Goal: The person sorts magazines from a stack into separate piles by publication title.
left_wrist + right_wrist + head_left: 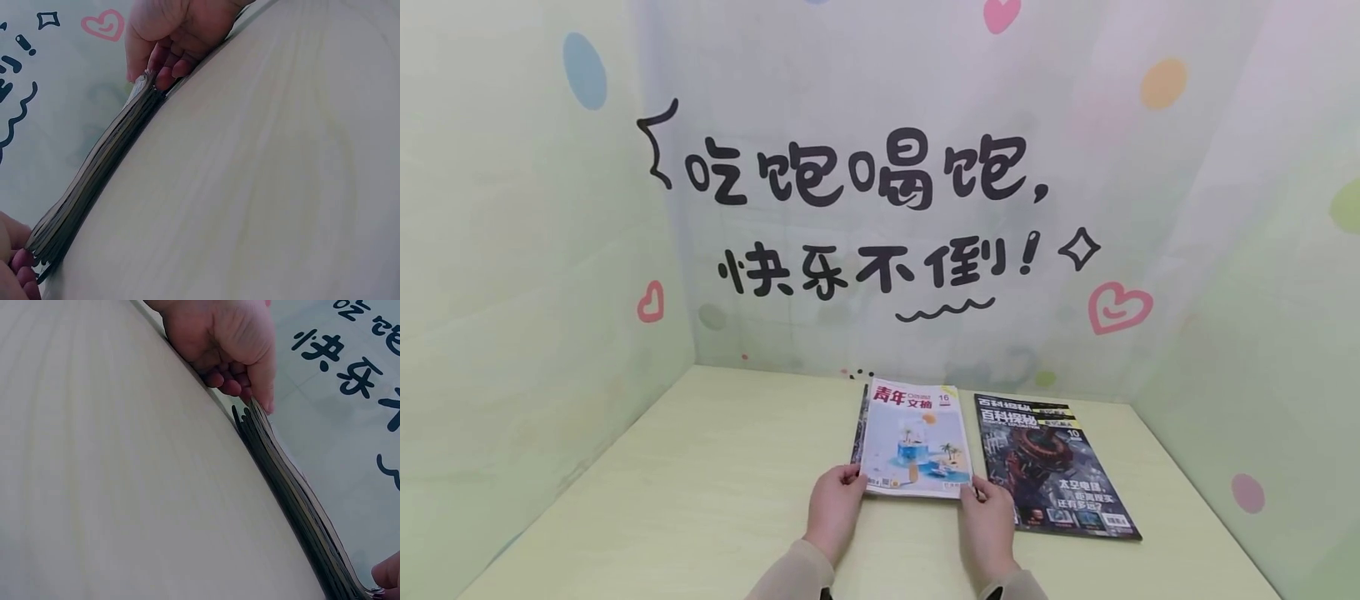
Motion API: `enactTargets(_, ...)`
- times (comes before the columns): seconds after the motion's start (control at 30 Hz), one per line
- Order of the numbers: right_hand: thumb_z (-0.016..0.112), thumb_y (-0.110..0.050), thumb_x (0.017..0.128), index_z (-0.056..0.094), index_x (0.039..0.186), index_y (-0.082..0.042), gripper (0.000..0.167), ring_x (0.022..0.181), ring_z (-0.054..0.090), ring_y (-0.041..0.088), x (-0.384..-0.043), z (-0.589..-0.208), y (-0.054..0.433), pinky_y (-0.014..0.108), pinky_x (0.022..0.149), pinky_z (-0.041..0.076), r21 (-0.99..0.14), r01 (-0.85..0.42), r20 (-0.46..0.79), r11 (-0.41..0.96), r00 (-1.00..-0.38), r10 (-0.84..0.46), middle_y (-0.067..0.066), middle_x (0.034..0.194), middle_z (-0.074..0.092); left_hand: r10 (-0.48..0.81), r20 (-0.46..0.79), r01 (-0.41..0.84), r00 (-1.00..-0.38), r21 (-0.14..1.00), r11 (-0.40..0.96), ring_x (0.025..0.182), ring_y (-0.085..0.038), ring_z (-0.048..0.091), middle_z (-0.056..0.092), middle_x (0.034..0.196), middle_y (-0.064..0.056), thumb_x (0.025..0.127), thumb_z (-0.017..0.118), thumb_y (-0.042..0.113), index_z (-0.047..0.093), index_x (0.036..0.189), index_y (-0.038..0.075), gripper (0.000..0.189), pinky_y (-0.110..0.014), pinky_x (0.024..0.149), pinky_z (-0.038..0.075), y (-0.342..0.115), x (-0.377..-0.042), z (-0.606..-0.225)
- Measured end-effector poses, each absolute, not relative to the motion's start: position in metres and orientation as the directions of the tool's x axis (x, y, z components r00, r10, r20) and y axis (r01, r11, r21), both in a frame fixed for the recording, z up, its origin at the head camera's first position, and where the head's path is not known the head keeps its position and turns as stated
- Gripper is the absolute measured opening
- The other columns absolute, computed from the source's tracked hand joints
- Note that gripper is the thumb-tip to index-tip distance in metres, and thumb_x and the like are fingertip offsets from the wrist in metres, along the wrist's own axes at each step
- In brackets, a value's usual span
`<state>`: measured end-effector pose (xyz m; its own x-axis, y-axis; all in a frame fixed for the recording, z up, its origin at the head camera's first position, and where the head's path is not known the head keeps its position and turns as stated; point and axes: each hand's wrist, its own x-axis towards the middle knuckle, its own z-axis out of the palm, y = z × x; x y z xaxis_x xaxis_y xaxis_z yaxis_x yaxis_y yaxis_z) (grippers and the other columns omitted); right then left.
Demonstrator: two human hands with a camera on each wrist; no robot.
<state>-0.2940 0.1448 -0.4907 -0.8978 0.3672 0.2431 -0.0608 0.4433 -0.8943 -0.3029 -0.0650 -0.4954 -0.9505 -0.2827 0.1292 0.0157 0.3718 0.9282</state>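
A stack of magazines [916, 442] lies in front of me, topped by a pale cover with red lettering and a beach picture. My left hand [835, 510] pinches its near left corner, thumb above and curled fingers below. At the near right corner my right hand [988, 521] grips the same stack in the same way. Seen from the left wrist, the layered page edges [103, 169] of the stack run between both hands, close over the table. Darker magazines make up its lower part, as the edges [294, 506] in the right wrist view show.
Just right of the stack lie dark magazines [1056, 467], overlapping one another, partly behind my right hand. The pale yellow table [700, 500] extends to both sides. A back wall [850, 100] with black lettering and side walls with coloured dots enclose it.
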Motion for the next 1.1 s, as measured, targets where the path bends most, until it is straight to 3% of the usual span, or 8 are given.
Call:
enactTargets(0.27,0.063,-0.007,0.086,0.064,0.11,0.015,0.032,0.107,0.052,0.045,-0.292,-0.488,0.144,0.055,0.095,0.04,-0.887,-0.054,0.246,0.459,-0.896,0.369,0.031,0.109,0.059,-0.277,0.147,0.022,-0.95,0.912,0.411,0.09,-0.022,0.055,0.059,0.1,-0.008,0.091,0.063,0.02,0.068,0.116,0.002,0.031,-0.04,0.079,0.048,-0.065,-0.302,-0.495)
enactTargets(0.5,0.062,-0.006,0.086,0.064,0.111,0.015,0.032,0.107,0.052,0.044,-0.293,-0.489,0.144,0.054,0.095,0.04,-0.892,-0.064,0.253,0.447,-0.892,0.376,0.031,0.109,0.06,-0.259,0.09,0.022,-0.962,0.966,0.256,0.103,-0.028,0.058,0.063,0.112,-0.015,0.091,0.063,0.02,0.065,0.117,-0.001,0.033,-0.042,0.09,0.05,-0.065,-0.301,-0.491)
enactTargets(0.77,0.062,-0.007,0.087,0.064,0.112,0.012,0.032,0.111,0.05,0.043,-0.295,-0.49,0.144,0.055,0.098,0.037,-0.905,-0.021,0.195,0.426,-0.908,0.37,0.028,0.112,0.059,-0.207,0.026,-0.006,-0.978,0.988,0.151,0.073,-0.016,0.059,0.064,0.091,-0.01,0.089,0.059,0.006,0.057,0.124,-0.01,0.038,-0.026,0.063,0.054,-0.071,-0.304,-0.491)
enactTargets(1.1,0.065,-0.01,0.085,0.059,0.118,0.011,0.04,0.117,0.043,0.044,-0.287,-0.49,0.142,0.055,0.101,0.034,-0.953,0.014,0.112,0.304,-0.914,0.391,0.031,0.121,0.048,-0.144,-0.059,-0.063,-0.988,0.998,0.026,0.074,-0.015,0.061,0.063,0.101,-0.017,0.083,0.053,-0.003,0.052,0.126,-0.015,0.045,-0.026,0.066,0.056,-0.075,-0.298,-0.495)
